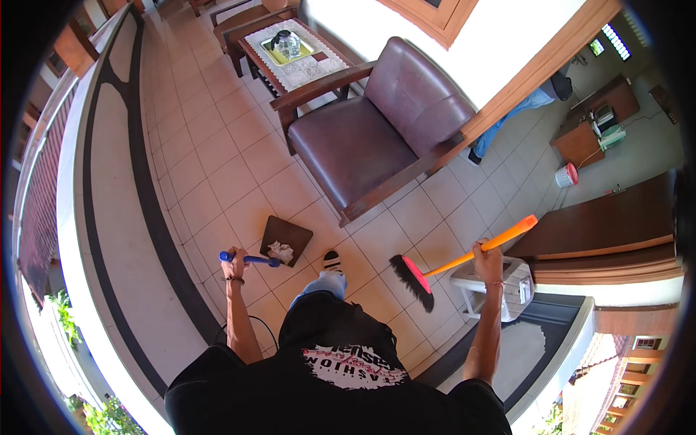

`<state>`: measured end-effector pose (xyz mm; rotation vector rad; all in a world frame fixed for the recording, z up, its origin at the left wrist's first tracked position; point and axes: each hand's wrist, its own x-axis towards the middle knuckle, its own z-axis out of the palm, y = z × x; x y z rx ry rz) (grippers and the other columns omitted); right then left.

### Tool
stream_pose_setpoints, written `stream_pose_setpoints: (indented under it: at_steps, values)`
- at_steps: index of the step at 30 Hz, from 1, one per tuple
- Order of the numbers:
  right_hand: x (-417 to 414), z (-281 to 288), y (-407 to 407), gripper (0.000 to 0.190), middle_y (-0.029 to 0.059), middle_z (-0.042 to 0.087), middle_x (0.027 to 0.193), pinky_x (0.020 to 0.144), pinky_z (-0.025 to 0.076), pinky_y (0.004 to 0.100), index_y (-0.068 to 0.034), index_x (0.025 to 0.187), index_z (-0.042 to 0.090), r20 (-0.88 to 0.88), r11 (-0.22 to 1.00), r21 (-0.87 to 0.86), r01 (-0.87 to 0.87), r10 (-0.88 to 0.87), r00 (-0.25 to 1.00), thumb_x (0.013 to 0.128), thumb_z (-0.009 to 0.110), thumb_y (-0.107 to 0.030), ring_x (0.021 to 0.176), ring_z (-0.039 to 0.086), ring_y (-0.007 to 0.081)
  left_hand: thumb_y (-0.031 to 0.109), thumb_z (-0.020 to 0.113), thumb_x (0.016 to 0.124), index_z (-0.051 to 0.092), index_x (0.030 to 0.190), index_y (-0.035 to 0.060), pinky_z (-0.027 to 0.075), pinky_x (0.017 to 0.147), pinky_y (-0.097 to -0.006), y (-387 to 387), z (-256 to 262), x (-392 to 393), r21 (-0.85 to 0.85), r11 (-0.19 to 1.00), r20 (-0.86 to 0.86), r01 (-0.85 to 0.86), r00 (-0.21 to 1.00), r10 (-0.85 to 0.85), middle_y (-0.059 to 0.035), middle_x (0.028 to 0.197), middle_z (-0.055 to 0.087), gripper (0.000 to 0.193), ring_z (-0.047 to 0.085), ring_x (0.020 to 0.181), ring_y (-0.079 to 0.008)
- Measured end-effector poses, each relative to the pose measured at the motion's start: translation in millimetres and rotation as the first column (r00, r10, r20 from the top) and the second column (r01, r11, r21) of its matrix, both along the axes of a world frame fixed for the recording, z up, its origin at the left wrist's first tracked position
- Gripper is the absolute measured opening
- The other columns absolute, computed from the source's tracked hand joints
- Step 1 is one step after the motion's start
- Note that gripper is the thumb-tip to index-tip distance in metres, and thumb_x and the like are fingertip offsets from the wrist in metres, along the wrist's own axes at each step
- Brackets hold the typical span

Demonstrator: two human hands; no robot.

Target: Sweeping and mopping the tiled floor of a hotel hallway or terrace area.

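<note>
My left hand (235,264) grips the blue handle (261,260) of a long-handled dustpan. Its dark pan (287,231) is at floor level ahead of me, with crumpled whitish paper or tissue (281,251) in it. On the other side, my right hand (488,262) is closed around the orange handle (503,235) of a broom. The broom's pink head with black bristles (411,283) hangs over or rests on the tiles; I cannot tell which. One sandalled foot (333,262) shows between the dustpan and the broom.
A brown padded armchair (353,147) stands ahead, beside a low table (299,79) bearing a tray and glass jug (289,46). A grey plastic stool (514,310) is by my right hand. Low walls (122,217) flank the tiles. Through the doorway, a person's jean-clad leg (503,122) shows.
</note>
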<state>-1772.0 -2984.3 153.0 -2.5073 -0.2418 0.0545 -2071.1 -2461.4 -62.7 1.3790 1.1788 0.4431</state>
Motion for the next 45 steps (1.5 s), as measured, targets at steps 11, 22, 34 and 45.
stream_pose_setpoints:
  at_steps: [11,22,34,45]
  values:
    - [249,21,-43,0.018,0.0029,0.047,0.052,0.036,0.035,0.0258,-0.008,0.074,0.061,-0.161,0.973,-0.080,0.217,-0.228,0.960,0.076,0.051,-0.023,0.042,0.045,0.0109,0.025,0.057,0.082,0.057,0.070,0.0034,0.050,0.043,-0.0244,-19,25,26,-0.021,0.963,-0.079,-0.269,0.961,0.266,-0.0071,0.064,0.059,0.025,0.056,0.046,-0.0140]
    - [534,-51,-6,0.019,0.0012,0.039,0.053,0.036,0.033,0.0253,-0.011,0.079,0.062,-0.474,0.964,-0.023,0.266,-0.245,0.846,0.072,0.052,-0.026,0.040,0.039,0.0133,0.022,0.060,0.080,0.051,0.065,0.0034,0.053,0.044,-0.0280,-86,115,87,-0.029,0.739,0.004,-0.673,0.739,0.674,-0.0087,0.068,0.058,0.025,0.059,0.048,-0.0191]
    - [639,-149,59,0.040,0.0109,0.058,0.068,0.043,0.050,0.0269,0.004,0.084,0.058,-0.583,0.675,0.045,0.736,-0.581,0.568,0.081,0.057,-0.036,0.050,0.056,0.0205,0.021,0.058,0.082,0.042,0.066,0.0101,0.055,0.040,-0.0304,-100,137,122,-0.057,0.618,-0.025,-0.784,0.620,0.784,-0.0078,0.072,0.059,0.024,0.062,0.050,-0.0238]
    - [618,-153,86,0.063,0.0105,0.053,0.052,0.031,0.037,0.0258,0.004,0.072,0.051,-0.647,0.801,-0.291,0.523,-0.568,0.509,0.068,0.066,-0.057,0.037,0.049,0.0178,0.020,0.056,0.084,0.049,0.069,0.0042,0.052,0.043,-0.0245,-87,151,131,-0.006,0.527,-0.112,-0.850,0.525,0.844,-0.0103,0.073,0.063,0.023,0.059,0.049,-0.0155]
